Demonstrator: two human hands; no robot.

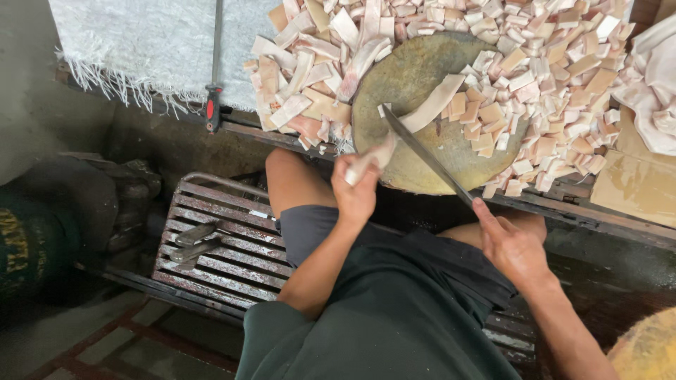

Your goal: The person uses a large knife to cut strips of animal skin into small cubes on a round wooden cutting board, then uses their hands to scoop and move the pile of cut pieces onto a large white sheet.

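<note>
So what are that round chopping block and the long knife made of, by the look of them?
The round chopping block looks like wood: a matt, greenish-brown face, worn and stained, with an uneven rim. The knife has a thin dark blade, apparently dull metal without shine. Its handle is hidden in the right hand, so I cannot tell.

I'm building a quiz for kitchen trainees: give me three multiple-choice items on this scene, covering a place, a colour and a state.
1. Where does the long pale meat strip lie?
A. on the round wooden chopping block
B. on the bench
C. on the floor

2. What colour is the sharpening rod's grip?
A. blue
B. red and black
C. yellow

3. What does the right hand hold?
A. nothing
B. a cloth
C. the long dark knife

Answers: 1 A, it rests on the block's top; 2 B, a red band shows on black; 3 C, its fingers close on the handle while the left hand grips a pale piece.
</note>
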